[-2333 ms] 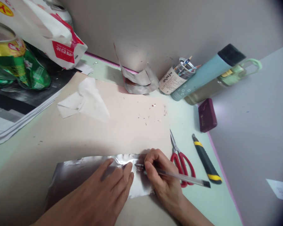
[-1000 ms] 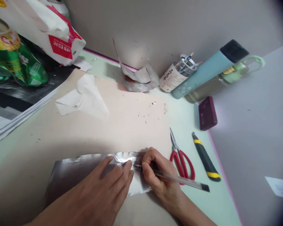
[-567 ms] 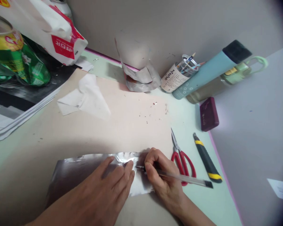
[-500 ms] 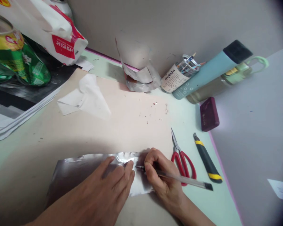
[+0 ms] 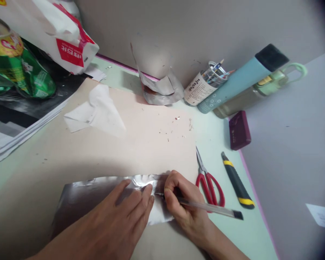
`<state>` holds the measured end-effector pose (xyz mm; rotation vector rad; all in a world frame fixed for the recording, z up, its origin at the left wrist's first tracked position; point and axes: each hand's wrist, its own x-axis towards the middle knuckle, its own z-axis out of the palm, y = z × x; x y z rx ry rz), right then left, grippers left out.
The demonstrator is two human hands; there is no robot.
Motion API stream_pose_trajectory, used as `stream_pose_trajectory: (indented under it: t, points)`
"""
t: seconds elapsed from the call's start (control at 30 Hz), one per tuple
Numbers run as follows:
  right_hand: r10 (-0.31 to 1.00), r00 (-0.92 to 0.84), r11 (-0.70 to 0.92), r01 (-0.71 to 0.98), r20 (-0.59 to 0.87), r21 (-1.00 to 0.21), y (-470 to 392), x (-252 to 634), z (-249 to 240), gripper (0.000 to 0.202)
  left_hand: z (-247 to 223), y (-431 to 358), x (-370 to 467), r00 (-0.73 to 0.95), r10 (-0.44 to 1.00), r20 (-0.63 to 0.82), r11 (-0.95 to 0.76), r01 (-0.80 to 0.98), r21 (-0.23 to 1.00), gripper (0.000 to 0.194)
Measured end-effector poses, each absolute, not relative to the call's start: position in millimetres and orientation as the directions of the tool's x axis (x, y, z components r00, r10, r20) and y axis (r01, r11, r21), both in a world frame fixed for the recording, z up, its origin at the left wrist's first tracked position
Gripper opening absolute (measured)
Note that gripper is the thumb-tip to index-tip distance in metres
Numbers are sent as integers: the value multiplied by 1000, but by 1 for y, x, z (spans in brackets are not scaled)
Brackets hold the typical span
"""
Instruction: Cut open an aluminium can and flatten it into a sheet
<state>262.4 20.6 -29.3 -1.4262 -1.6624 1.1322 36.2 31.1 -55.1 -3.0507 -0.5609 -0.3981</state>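
Note:
A shiny silver metal sheet (image 5: pixel 83 198) lies on the beige paper (image 5: pixel 135 144) at the bottom of the view. My left hand (image 5: pixel 119 213) rests flat on the sheet with its fingers spread, covering its middle. At the sheet's right part, my right hand (image 5: pixel 185 204) is closed around a clear pen (image 5: pixel 211 207) with a black cap end. The pen's tip touches or nearly touches the sheet, just right of my left fingertips. Red-handled scissors (image 5: pixel 209 187) lie right beside my right hand.
A black and yellow cutter (image 5: pixel 237 182) and a maroon box (image 5: pixel 239 130) are at the right. Behind stand a pen cup (image 5: pixel 200 88), a blue bottle (image 5: pixel 233 85) and cut metal (image 5: pixel 165 90). White tissue (image 5: pixel 100 110) and a green can (image 5: pixel 35 76) are at the left.
The pen tip and my right hand have shifted very slightly down and left on the sheet. My left hand keeps its place. The whole view has moved a little.

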Motion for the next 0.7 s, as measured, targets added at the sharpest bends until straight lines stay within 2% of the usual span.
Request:
stream_pose_trajectory:
  t: [0.23, 0.53, 0.7]
  points:
    - [997, 42, -64, 199, -57, -978, 27, 263, -31, 22, -55, 31, 37, 891, 374, 257, -924, 383, 19, 39]
    - [999, -20, -34, 245, -40, -969, 27, 260, -28, 8, -54, 33, 41, 881, 384, 275, -915, 402, -10, 37]
    - [1000, -30, 3, 315, -7, -949, 21, 261, -35, 14, -51, 35, 42, 882, 383, 276, -917, 399, 0, 38]
